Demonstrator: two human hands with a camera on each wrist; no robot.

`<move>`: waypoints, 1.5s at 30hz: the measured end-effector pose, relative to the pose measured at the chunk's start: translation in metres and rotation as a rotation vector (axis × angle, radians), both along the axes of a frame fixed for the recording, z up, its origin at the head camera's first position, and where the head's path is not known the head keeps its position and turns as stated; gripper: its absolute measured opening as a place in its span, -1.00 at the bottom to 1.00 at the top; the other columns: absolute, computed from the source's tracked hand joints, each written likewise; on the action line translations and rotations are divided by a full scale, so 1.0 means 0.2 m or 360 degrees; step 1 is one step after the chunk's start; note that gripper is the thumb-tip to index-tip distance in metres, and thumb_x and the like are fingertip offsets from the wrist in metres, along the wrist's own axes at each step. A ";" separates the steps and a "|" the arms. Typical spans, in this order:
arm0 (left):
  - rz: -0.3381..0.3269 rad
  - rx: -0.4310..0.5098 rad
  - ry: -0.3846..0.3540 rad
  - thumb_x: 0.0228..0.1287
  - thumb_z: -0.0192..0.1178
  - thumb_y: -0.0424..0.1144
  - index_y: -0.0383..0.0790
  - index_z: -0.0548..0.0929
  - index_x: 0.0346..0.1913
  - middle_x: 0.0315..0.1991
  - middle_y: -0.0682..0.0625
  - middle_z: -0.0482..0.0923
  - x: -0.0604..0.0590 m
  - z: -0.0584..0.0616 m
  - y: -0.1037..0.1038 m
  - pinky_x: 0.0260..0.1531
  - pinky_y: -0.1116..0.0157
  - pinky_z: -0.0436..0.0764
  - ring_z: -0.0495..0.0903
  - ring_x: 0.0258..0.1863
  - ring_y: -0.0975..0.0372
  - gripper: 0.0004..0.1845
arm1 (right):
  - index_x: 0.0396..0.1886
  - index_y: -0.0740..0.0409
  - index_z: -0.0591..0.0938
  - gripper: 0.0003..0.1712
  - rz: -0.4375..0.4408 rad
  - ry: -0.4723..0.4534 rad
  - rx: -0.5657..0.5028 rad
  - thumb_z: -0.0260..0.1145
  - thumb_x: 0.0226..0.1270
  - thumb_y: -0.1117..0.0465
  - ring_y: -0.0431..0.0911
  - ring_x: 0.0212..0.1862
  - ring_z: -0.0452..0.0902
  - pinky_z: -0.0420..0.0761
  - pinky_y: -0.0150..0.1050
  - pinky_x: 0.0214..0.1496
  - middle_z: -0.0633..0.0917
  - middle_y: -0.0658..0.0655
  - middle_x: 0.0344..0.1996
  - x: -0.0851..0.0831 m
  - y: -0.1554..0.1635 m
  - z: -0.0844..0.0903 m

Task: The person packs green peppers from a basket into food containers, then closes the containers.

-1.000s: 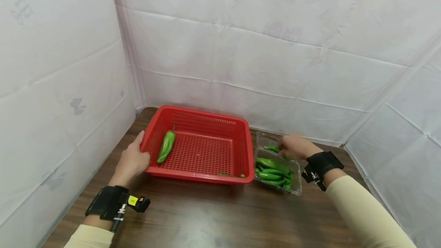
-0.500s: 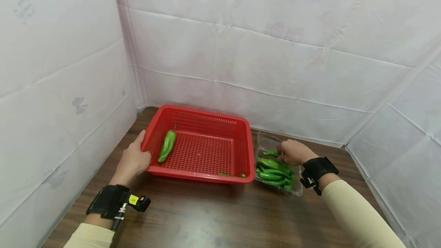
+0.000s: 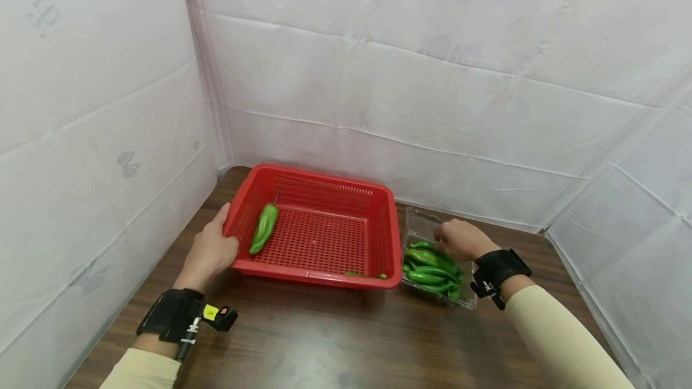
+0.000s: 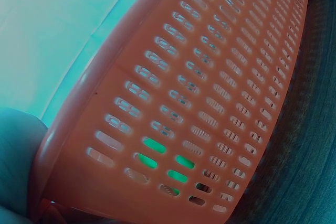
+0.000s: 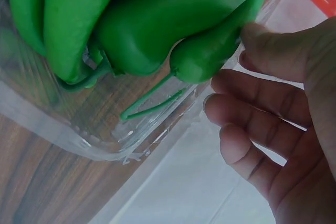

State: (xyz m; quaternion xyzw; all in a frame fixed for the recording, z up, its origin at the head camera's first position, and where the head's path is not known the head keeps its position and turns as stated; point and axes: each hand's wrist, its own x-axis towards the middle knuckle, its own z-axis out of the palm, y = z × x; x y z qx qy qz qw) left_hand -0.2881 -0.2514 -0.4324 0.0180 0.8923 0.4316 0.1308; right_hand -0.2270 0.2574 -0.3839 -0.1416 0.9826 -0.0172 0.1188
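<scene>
Red perforated plastic basket (image 3: 319, 233) holds one long green pepper (image 3: 263, 228) so far, just right of our left hand (image 3: 209, 251), which grips the basket's near-left corner, thumb over the rim. A small green bit lies by the basket's near wall; we can't tell what it is. Our right hand (image 3: 459, 239) sits at the far end of the clear plastic tray (image 3: 465, 298), fingers loosely curled, thumb touching a pepper of the green pile (image 3: 429, 266), no grip yet. Judgement: early stage, most peppers remain in the tray.

Even, soft light; teal-tinted left-wrist view
</scene>
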 end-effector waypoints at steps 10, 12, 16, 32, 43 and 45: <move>0.0009 0.0012 -0.0016 0.39 -0.08 -0.37 -0.19 -0.25 0.70 0.45 -0.52 0.29 0.00 -0.01 0.01 0.15 -0.26 0.57 0.49 0.18 -0.26 -0.10 | -0.55 0.01 0.66 -0.73 0.0026 0.0090 -0.0031 0.34 0.35 0.38 -0.23 -0.54 0.32 0.34 -0.29 -0.42 0.55 -0.08 -0.61 0.00 0.00 -0.04; 0.0009 0.0019 -0.0019 0.40 -0.08 -0.37 -0.19 -0.25 0.70 0.45 -0.51 0.28 0.00 -0.01 0.01 0.16 -0.27 0.57 0.49 0.19 -0.26 -0.10 | -0.58 0.00 0.62 -0.69 -0.0001 0.0102 -0.0037 0.32 0.35 0.38 -0.22 -0.55 0.27 0.29 -0.30 -0.43 0.48 -0.09 -0.64 0.01 0.00 -0.05; 0.0007 0.0031 -0.0017 0.40 -0.08 -0.37 -0.18 -0.25 0.70 0.46 -0.51 0.29 0.00 -0.01 0.00 0.16 -0.27 0.57 0.49 0.20 -0.26 -0.10 | -0.59 0.00 0.59 -0.68 -0.0035 0.0137 -0.0072 0.29 0.35 0.40 -0.22 -0.55 0.23 0.25 -0.30 -0.44 0.43 -0.09 -0.65 0.01 0.01 -0.06; -0.0015 0.0020 0.0005 0.42 -0.09 -0.37 -0.20 -0.26 0.70 0.44 -0.54 0.29 -0.01 -0.01 -0.01 0.10 -0.22 0.58 0.51 0.16 -0.25 -0.11 | -0.63 0.00 0.52 -0.61 0.0025 0.0117 -0.0160 0.25 0.33 0.47 -0.25 -0.56 0.10 0.18 -0.31 -0.41 0.26 -0.12 -0.66 0.03 0.03 -0.09; -0.0006 0.0024 0.0007 0.41 -0.07 -0.38 -0.20 -0.24 0.70 0.45 -0.54 0.27 0.00 -0.01 0.00 0.15 -0.28 0.57 0.50 0.21 -0.28 -0.10 | -0.40 0.13 0.74 -0.81 -0.0010 0.0160 -0.0218 0.29 0.45 0.32 -0.23 -0.52 0.38 0.41 -0.24 -0.35 0.59 -0.05 -0.58 -0.04 -0.05 0.06; -0.0003 0.0021 0.0007 0.40 -0.08 -0.38 -0.19 -0.25 0.70 0.47 -0.53 0.27 -0.01 -0.01 0.01 0.16 -0.29 0.57 0.50 0.23 -0.29 -0.10 | -0.38 0.11 0.75 -0.84 0.0026 0.0199 -0.0248 0.32 0.43 0.31 -0.24 -0.51 0.42 0.47 -0.24 -0.35 0.63 -0.05 -0.56 -0.08 -0.10 0.09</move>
